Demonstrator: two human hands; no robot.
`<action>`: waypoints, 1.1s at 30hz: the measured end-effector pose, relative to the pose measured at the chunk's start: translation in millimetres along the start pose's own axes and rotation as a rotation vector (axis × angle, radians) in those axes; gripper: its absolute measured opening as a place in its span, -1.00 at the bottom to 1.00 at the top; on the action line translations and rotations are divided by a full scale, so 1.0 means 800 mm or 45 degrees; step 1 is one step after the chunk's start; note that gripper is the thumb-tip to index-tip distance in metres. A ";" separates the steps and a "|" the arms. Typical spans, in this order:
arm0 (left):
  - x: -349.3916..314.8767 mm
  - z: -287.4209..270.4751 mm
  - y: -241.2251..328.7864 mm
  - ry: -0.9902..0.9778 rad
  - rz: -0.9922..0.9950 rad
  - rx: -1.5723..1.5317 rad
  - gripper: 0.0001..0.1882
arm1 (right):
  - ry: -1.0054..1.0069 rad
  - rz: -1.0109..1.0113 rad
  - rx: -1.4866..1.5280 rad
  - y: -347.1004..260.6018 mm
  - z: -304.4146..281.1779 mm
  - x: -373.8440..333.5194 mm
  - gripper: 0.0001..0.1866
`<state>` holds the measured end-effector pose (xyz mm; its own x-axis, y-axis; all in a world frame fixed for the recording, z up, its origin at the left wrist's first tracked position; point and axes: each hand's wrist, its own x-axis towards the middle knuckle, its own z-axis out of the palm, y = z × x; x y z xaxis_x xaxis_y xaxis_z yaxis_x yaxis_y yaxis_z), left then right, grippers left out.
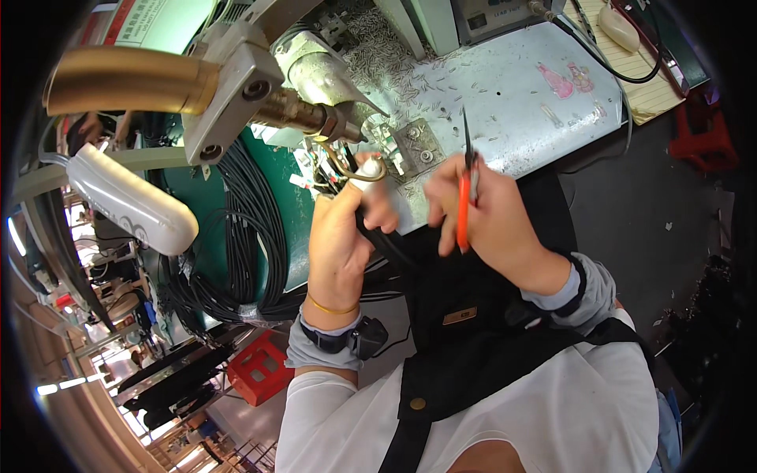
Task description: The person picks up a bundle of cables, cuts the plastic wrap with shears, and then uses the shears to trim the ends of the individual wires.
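My left hand [341, 240] is closed around black cable ends [388, 246] beneath a metal nozzle [359, 135]. A white cover sits on a fingertip of this hand. White connectors [303, 180] and thin wires cluster just beyond it. My right hand [498, 211], slightly blurred, grips an orange-handled tool [464, 206]. The tool's thin dark tip points away from me, and its exact kind is unclear. Between and beyond the hands lies a small metal fixture [418, 146] with screws. My hands are apart.
A gold hose [126, 81] and clamp block hang over the left side. Black cable coils [254, 229] lie on a green mat [293, 221]. Small metal clippings [406, 75] litter the pale bench plate [524, 110]. Red stools [259, 369] stand lower down. A pale mouse [619, 30] lies at far right.
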<state>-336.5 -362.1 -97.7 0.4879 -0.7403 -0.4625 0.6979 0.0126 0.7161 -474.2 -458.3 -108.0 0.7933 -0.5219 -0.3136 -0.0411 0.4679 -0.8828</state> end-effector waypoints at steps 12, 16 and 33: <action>0.016 0.002 0.008 0.049 0.004 0.193 -0.79 | -0.098 -0.132 -0.371 -0.018 -0.001 0.061 -0.87; 0.014 0.005 0.008 0.088 0.004 0.230 -0.77 | -0.068 -0.182 -0.403 -0.014 0.000 0.061 -0.90; -0.026 0.021 -0.005 0.312 0.128 0.165 -0.80 | -0.087 -0.195 -0.284 -0.007 -0.003 0.036 -0.81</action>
<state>-358.4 -357.7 -82.6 0.6747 -0.5548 -0.4869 0.5744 -0.0197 0.8184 -453.0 -477.7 -112.6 0.8395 -0.5215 -0.1529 -0.0443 0.2146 -0.9757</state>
